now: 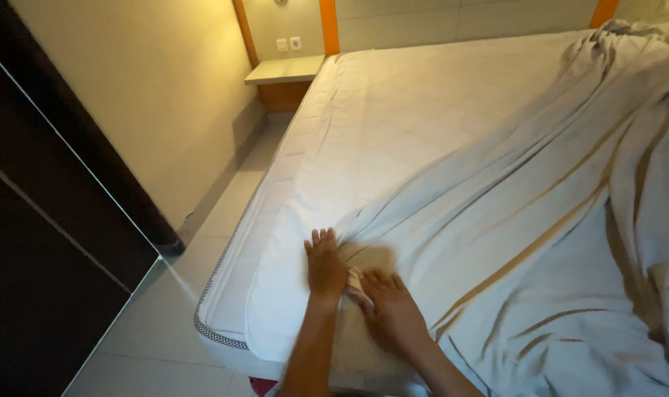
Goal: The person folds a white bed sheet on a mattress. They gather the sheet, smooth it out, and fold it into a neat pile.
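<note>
Bedroom mattress (393, 110) | white rumpled sheet (540, 220) | both hands (327, 265) pressing corner

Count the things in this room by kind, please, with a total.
Hands, left and right: 2
Loose sheet: 1
Mattress: 1
Bedside shelf: 1
Wall switches: 2
Total: 7

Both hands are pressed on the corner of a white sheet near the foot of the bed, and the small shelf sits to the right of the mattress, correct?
Not quite: the head view shows the shelf left of the mattress, by the wall. The rest holds: left hand and right hand press the sheet corner.
</note>
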